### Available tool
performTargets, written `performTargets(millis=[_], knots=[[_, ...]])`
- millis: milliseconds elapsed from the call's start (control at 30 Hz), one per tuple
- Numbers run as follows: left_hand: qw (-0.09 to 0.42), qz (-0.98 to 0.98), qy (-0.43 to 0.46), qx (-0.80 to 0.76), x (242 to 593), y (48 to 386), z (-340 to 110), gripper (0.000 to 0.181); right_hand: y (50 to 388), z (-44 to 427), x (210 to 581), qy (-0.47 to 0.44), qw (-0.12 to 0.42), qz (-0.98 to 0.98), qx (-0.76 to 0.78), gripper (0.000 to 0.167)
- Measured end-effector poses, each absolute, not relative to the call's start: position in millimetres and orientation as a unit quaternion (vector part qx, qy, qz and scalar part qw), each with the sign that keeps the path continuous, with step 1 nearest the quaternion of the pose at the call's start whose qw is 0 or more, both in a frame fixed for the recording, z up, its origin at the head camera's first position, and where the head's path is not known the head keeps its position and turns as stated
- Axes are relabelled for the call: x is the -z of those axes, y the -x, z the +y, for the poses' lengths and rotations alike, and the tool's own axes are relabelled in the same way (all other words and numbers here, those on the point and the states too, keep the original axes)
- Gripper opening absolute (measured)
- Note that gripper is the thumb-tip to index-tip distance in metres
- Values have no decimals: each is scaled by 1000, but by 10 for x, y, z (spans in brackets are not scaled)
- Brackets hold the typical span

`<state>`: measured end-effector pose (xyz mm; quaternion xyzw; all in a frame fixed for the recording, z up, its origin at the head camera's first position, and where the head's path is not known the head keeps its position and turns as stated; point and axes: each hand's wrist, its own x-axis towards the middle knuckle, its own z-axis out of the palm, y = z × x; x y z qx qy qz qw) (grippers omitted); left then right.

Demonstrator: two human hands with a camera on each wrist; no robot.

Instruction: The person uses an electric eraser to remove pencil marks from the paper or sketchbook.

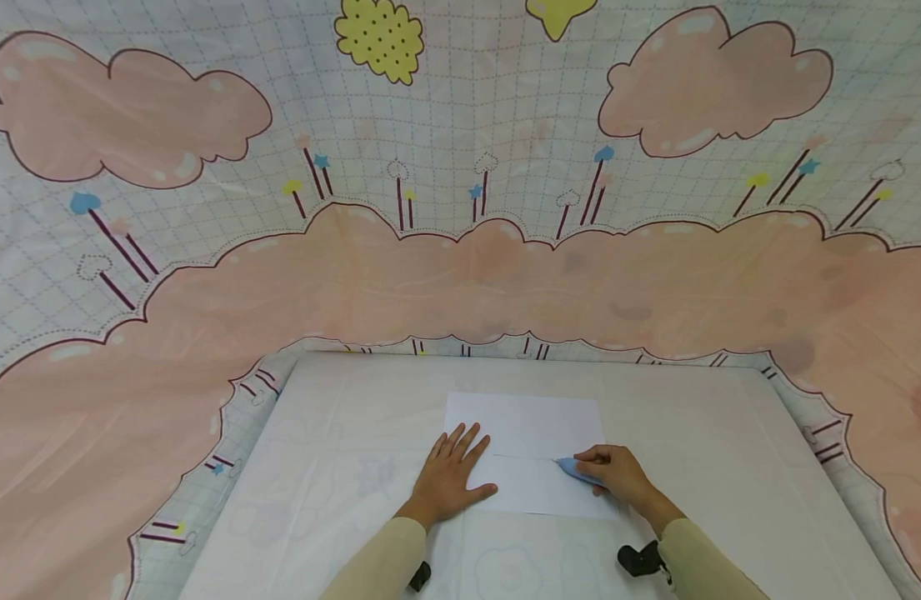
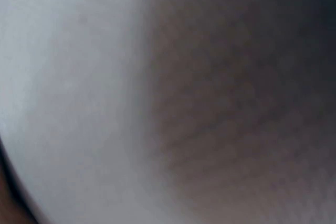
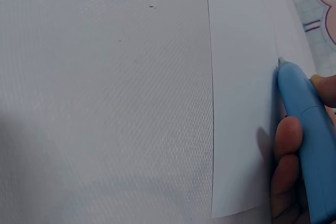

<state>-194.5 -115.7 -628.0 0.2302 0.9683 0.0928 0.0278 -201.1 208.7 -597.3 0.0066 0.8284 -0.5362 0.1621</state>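
Note:
A white sheet of paper (image 1: 531, 421) lies flat on the table in the head view, with a thin straight line running across its middle. My left hand (image 1: 451, 477) rests on the sheet's left side, fingers spread. My right hand (image 1: 618, 477) grips a blue utility knife (image 3: 310, 124), whose short pale tip touches the paper at the right end of that line. In the right wrist view, thumb and curled fingers (image 3: 287, 137) are around its body. The left wrist view is too blurred and dark to show the hand's work.
A pale cloth covers the table (image 1: 340, 467). Black wrist straps (image 1: 640, 559) hang by the sleeves. Behind and around the table is a patterned sheet (image 1: 505, 283) with pink clouds. A small dark speck (image 3: 152, 7) lies on the cloth in the right wrist view.

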Motion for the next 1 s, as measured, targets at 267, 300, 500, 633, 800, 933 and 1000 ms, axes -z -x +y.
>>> performTargets(millis=[267,300,500,633,800,933,1000], knots=[[34,969,-227,-91,6268,1944,-1147,83,2016,2050,5960,-47,151,833,530,20],[34,969,-227,-92,6269,1944,-1146,83,2017,2049,5956,-47,151,834,529,20],[33,969,-226,-93,6284,1945,-1147,83,2027,2056,5953,-40,164,834,525,24],[33,968,-227,-97,6269,1940,-1147,83,2031,2060,5946,-35,172,834,524,25],[26,968,-230,-97,6267,1940,-1150,83,2033,2072,5948,-29,179,833,523,25],[18,967,-233,-102,6279,1940,-1153,83,2033,2073,5943,-26,181,834,521,25],[10,966,-235,-104,6294,1942,-1157,83,2036,2070,5946,-32,180,834,521,24]])
